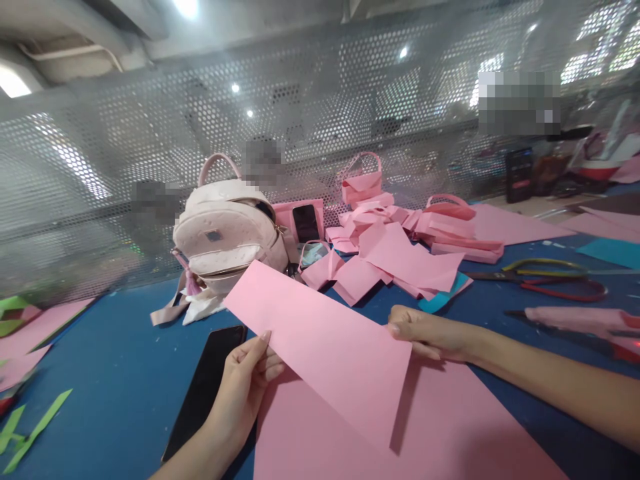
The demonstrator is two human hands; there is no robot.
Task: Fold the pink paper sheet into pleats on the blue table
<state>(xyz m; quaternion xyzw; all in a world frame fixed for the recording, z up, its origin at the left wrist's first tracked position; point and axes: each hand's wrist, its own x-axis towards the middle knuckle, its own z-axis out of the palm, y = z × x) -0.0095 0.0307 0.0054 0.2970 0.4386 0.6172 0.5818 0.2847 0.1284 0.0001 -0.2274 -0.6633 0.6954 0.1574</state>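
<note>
A strip of pink paper [325,340] is held up between both hands, tilted down toward the right. My left hand [245,377] pinches its lower left edge, thumb on top. At the upper right corner, the thumb and curled fingers of my right hand [425,333] grip the same strip. Beneath it a larger sheet of pink paper [450,427] lies flat on the blue table [115,387]. A black phone [205,393] rests beside my left hand, partly covered by the wrist.
A pale pink backpack [230,233] stands at the back, near folded pink paper pieces [400,257] and a small paper bag [363,187]. On the right lie scissors [545,275] and what looks like a pink glue gun [580,319]. Green paper strips [40,427] lie left. Perforated metal [310,100] rises behind.
</note>
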